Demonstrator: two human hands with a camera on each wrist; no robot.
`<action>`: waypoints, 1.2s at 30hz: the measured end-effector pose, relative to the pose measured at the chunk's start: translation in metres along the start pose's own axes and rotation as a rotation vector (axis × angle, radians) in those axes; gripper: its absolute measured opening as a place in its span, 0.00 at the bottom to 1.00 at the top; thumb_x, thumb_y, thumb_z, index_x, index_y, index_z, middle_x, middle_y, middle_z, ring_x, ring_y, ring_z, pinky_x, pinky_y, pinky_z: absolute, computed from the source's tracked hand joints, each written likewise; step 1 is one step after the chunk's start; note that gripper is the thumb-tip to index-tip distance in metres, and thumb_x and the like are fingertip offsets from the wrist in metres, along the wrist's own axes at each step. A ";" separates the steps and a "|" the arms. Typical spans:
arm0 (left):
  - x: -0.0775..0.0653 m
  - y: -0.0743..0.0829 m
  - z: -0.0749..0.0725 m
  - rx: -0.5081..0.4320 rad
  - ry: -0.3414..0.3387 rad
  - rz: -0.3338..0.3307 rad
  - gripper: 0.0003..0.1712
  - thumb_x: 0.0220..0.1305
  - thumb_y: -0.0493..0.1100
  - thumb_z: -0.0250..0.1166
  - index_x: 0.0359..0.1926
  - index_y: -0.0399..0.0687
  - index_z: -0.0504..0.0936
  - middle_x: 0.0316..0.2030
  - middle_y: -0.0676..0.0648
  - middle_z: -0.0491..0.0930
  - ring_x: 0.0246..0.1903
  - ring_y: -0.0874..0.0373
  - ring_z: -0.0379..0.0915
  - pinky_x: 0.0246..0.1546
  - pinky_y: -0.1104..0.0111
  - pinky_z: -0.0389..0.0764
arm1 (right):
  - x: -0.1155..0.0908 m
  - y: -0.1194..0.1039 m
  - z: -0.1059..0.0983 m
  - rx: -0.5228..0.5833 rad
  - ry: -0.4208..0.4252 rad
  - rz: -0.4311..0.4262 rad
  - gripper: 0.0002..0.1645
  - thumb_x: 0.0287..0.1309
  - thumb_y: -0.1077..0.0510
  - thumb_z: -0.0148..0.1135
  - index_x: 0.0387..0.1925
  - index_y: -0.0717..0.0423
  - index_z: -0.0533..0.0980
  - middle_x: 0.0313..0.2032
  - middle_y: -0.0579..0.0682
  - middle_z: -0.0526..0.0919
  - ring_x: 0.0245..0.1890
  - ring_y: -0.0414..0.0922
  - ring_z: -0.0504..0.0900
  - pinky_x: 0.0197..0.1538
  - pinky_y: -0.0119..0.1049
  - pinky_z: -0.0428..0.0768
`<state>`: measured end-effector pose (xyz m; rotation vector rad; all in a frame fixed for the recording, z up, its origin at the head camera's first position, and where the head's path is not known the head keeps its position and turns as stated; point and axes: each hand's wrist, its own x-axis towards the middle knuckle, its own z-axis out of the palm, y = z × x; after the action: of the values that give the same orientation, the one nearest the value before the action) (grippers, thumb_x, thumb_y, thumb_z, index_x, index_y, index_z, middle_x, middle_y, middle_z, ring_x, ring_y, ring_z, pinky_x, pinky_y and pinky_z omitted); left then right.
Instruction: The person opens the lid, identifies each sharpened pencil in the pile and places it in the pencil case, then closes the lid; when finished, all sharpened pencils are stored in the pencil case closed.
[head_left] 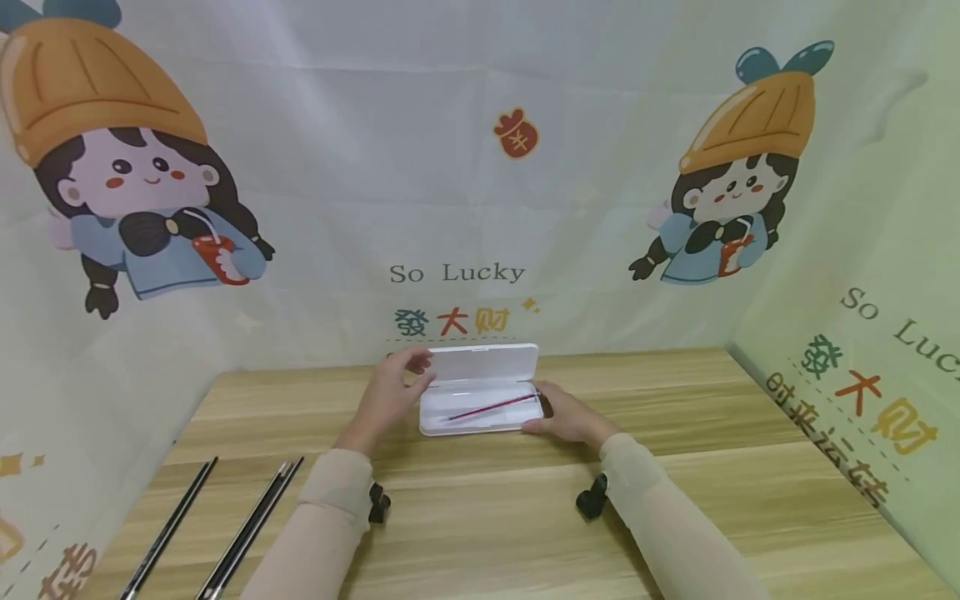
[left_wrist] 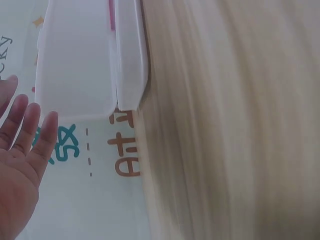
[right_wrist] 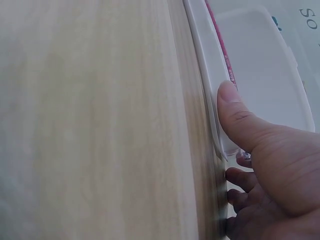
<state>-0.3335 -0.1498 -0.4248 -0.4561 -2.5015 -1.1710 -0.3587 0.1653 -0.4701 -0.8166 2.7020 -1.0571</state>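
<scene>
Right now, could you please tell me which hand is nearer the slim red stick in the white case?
The right hand: it holds the right end of the white case, close to the slim red stick. The left hand is farther off, beside the lid.

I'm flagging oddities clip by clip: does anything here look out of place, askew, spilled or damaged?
Only mildly: the slim red stick lies slantwise in the open white case instead of along it. No spill or damage shows.

beige sleeves (head_left: 675, 517) adjoin small black wrist cameras (head_left: 592, 498)
</scene>
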 end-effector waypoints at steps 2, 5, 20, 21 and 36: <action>-0.001 -0.003 -0.002 0.003 -0.001 -0.002 0.17 0.67 0.35 0.67 0.56 0.38 0.79 0.46 0.41 0.83 0.47 0.48 0.78 0.47 0.56 0.83 | 0.000 0.001 -0.001 -0.007 0.003 0.006 0.47 0.62 0.54 0.71 0.74 0.68 0.58 0.72 0.68 0.63 0.74 0.63 0.58 0.76 0.57 0.54; -0.003 -0.008 -0.004 0.004 -0.005 0.010 0.17 0.67 0.35 0.67 0.56 0.38 0.79 0.45 0.41 0.83 0.46 0.47 0.79 0.47 0.55 0.83 | 0.000 0.002 -0.003 -0.010 0.002 0.010 0.48 0.63 0.53 0.71 0.74 0.67 0.58 0.72 0.68 0.62 0.74 0.64 0.58 0.76 0.57 0.53; -0.013 -0.013 0.017 0.282 -0.364 -0.015 0.07 0.68 0.42 0.68 0.44 0.46 0.84 0.34 0.51 0.83 0.37 0.57 0.78 0.43 0.59 0.80 | -0.001 0.008 0.001 -0.049 -0.013 -0.014 0.48 0.64 0.50 0.70 0.75 0.64 0.58 0.72 0.68 0.63 0.73 0.64 0.59 0.74 0.60 0.56; -0.013 -0.012 0.018 0.310 -0.371 -0.012 0.06 0.67 0.42 0.68 0.43 0.46 0.85 0.34 0.51 0.83 0.37 0.56 0.79 0.43 0.58 0.80 | -0.001 0.007 0.002 -0.054 -0.016 -0.020 0.47 0.64 0.50 0.69 0.75 0.65 0.58 0.71 0.69 0.63 0.73 0.65 0.59 0.74 0.60 0.56; 0.000 -0.010 0.030 0.577 -0.318 0.065 0.16 0.55 0.45 0.78 0.23 0.54 0.76 0.23 0.55 0.75 0.27 0.59 0.71 0.28 0.62 0.75 | 0.002 -0.008 0.000 -0.114 -0.045 -0.032 0.47 0.68 0.51 0.65 0.76 0.68 0.54 0.72 0.69 0.60 0.73 0.67 0.56 0.74 0.62 0.55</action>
<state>-0.3424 -0.1330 -0.4496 -0.5858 -2.9007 -0.3282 -0.3567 0.1598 -0.4648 -0.8927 2.7412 -0.8866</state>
